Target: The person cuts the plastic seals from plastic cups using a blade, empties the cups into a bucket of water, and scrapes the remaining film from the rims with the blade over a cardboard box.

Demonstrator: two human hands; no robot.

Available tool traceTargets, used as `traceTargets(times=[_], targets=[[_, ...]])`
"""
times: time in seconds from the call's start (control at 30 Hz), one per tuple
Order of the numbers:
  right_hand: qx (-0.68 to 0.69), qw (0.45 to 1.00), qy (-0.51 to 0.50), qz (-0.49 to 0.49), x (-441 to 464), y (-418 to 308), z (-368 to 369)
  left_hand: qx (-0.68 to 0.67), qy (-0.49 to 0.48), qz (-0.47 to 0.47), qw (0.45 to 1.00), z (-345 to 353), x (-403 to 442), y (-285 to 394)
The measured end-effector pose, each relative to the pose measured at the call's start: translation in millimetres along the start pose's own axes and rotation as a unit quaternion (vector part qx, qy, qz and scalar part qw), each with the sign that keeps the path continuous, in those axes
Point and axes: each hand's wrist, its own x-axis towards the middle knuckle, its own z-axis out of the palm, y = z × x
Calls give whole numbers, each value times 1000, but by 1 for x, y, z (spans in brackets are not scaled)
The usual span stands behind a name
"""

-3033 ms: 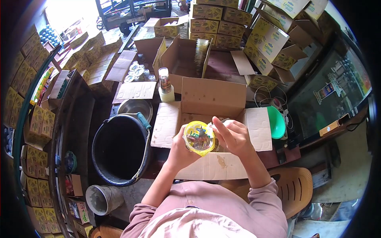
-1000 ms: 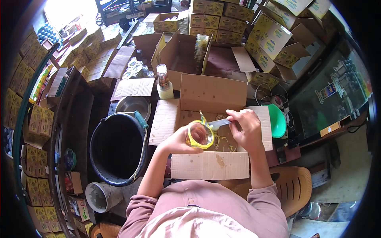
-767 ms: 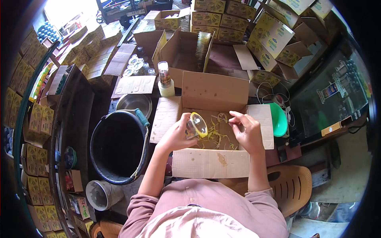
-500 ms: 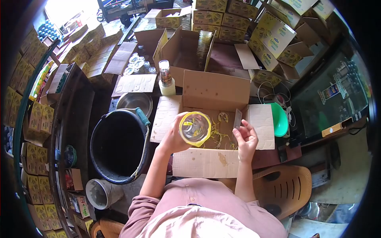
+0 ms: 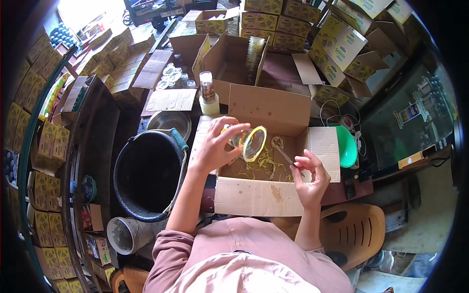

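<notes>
My left hand (image 5: 221, 142) grips a clear plastic cup (image 5: 255, 144) with a yellow rim, tilted so its mouth faces right. A thin blade (image 5: 284, 155) is pinched in the fingers of my right hand (image 5: 310, 177), its tip pointing up and left. Both hands are over an open cardboard box (image 5: 268, 108), whose bottom holds thin yellow strips (image 5: 264, 166). Behind the box on the left, a filled cup (image 5: 206, 84) stands upright on a pale round container (image 5: 210, 104).
A black bucket (image 5: 148, 176) stands left of the box, with a metal bowl (image 5: 171, 125) behind it. A green bowl (image 5: 346, 146) lies to the right. Farther back, a carton holds stacked cups (image 5: 254, 54), and small cups (image 5: 172, 77) sit beside it.
My left hand has turned the cup from facing up to facing right. My right hand has shifted slightly right and down, and the blade now slants up-left.
</notes>
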Motion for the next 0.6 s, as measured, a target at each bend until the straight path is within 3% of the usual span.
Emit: traceTargets(times=[0.13,0.3,0.43,0.5,0.6], targets=[[49,998,32,22,-6,-4,2,-74,62,-31,995,-7,9,4],[114,987,76,81,-15,0,2,-61,124,-59,989,-17,-4,0],[110,987,71,96,-20,5,0,-202,238,-111,944,-23,-26,-9],[120,986,65,98,-21,8,3,-210,262,-117,935,-30,-40,-14],[127,985,47,103,-22,9,9,-359,351,-159,850,-39,-57,-14]])
